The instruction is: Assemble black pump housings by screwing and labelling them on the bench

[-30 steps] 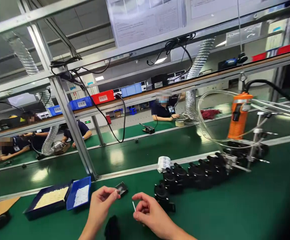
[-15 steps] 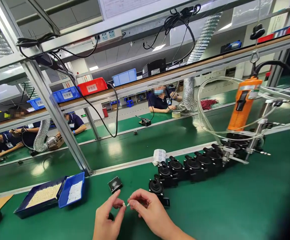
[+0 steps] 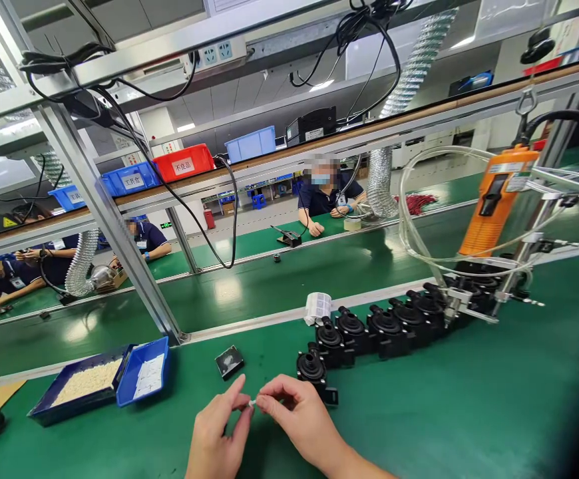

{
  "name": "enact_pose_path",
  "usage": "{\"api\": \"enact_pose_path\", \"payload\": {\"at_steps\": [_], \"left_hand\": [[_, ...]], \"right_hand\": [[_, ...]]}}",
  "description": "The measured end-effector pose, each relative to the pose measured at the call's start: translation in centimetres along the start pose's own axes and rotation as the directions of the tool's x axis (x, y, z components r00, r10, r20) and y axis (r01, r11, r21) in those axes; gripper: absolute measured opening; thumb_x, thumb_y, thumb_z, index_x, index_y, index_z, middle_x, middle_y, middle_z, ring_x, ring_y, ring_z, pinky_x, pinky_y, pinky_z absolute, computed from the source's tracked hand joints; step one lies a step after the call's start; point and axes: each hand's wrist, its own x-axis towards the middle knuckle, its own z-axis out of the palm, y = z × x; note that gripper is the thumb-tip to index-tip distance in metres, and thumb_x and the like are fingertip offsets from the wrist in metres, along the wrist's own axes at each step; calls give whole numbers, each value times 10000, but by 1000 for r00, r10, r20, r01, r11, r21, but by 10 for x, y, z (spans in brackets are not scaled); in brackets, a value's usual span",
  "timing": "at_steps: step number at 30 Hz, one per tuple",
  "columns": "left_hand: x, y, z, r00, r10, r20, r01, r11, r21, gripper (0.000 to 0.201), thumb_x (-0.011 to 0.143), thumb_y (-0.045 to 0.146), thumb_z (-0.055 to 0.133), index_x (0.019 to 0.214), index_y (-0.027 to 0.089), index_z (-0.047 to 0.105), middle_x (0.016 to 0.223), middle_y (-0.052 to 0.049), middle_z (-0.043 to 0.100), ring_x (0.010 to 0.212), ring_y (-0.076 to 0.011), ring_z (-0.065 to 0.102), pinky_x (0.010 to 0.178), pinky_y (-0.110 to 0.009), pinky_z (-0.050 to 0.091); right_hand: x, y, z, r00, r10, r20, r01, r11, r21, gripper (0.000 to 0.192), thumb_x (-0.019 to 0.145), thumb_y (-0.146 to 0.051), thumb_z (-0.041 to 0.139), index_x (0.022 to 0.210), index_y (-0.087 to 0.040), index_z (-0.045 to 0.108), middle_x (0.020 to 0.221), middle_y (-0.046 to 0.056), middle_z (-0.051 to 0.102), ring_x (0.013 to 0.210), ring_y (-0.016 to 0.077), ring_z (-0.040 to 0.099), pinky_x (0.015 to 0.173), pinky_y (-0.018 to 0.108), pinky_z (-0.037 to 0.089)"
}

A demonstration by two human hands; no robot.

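Bin labels on the shelf
The red bin (image 3: 186, 163) reads 不良品; a blue bin (image 3: 130, 179) beside it reads 工具盒; other labels are too small.

Tray (image 3: 82, 392) lies left of pumps (image 3: 369, 329) (screwdriver (image 3: 496, 199) above).

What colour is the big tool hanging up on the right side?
Orange, with a black cable at the top. The hanging tool shows in the head view, above the row of black parts.
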Motion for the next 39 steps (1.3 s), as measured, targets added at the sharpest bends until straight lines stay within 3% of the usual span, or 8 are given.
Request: {"api": "enact_pose_path", "payload": {"at_steps": [10, 13, 17, 21, 27, 31, 33, 39], "left_hand": [[8, 2, -11, 994, 104, 26, -105, 994, 39, 591, 1036, 186, 614, 1587, 314, 445, 940, -29, 811, 806, -182, 774, 764, -262, 642], [10, 2, -18, 980, 170, 100, -177, 982, 67, 579, 1041, 151, 580, 1585, 297, 446, 939, -46, 800, 791, -194, 750, 729, -282, 631], [9, 0, -23, 952, 224, 209, -247, 965, 93, 564, 1039, 106, 539, 1576, 260, 464, 936, -79, 784, 776, -217, 711, 702, -320, 617], [7, -1, -22, 952, 218, 213, -243, 965, 98, 542, 1049, 127, 520, 1574, 253, 477, 909, -83, 779, 767, -220, 708, 689, -317, 608], [9, -1, -20, 997, -33, 73, 42, 991, -123, 512, 990, 220, 693, 1469, 354, 574, 849, 39, 782, 724, -136, 743, 758, -220, 621], [10, -1, -23, 998, -12, 56, 19, 991, -134, 629, 924, 113, 727, 1458, 421, 599, 856, 55, 801, 744, -135, 756, 783, -214, 609], [10, 0, -23, 996, -58, 69, 69, 984, -166, 640, 885, 93, 761, 1414, 434, 644, 838, 61, 817, 731, -145, 762, 786, -228, 609], [15, 8, -27, 902, -369, 226, 424, 859, -287, 384, 833, 239, 847, 1198, 349, 800, 825, 14, 863, 747, -216, 801, 875, -321, 602]], "right_hand": [[2, -5, -1, 995, 53, 82, -53, 999, -5, 236, 852, -399, 801, 779, -184, 740, 731, 26, 747, 691, 189, 653, 644, 275, 484], [1, -9, -3, 989, 47, 139, -29, 991, -127, 210, 888, -362, 750, 775, -187, 728, 708, 14, 731, 659, 178, 638, 615, 269, 457], [-1, -13, -6, 977, -52, 208, 126, 924, -362, 226, 931, -347, 703, 761, -201, 735, 697, 3, 717, 653, 173, 623, 630, 278, 433], [-3, -11, -3, 980, -35, 196, 110, 915, -387, 213, 938, -334, 685, 778, -206, 741, 704, 0, 718, 653, 170, 619, 625, 271, 432], [-5, -2, 5, 988, 8, 156, 25, 977, -214, 245, 961, -337, 652, 798, -180, 745, 648, 4, 704, 596, 164, 646, 585, 249, 452], [-6, 1, 6, 991, -49, 123, 74, 975, -210, 240, 946, -333, 687, 780, -179, 767, 655, 14, 727, 605, 167, 654, 600, 253, 459], [-6, 2, 7, 990, -26, 140, 50, 985, -168, 231, 931, -340, 708, 788, -174, 781, 642, 17, 723, 591, 169, 656, 591, 253, 463], [-7, 6, 15, 974, 75, 214, -100, 989, 108, 373, 897, -505, 771, 811, -142, 757, 735, 45, 734, 592, 153, 654, 597, 259, 499]]}}
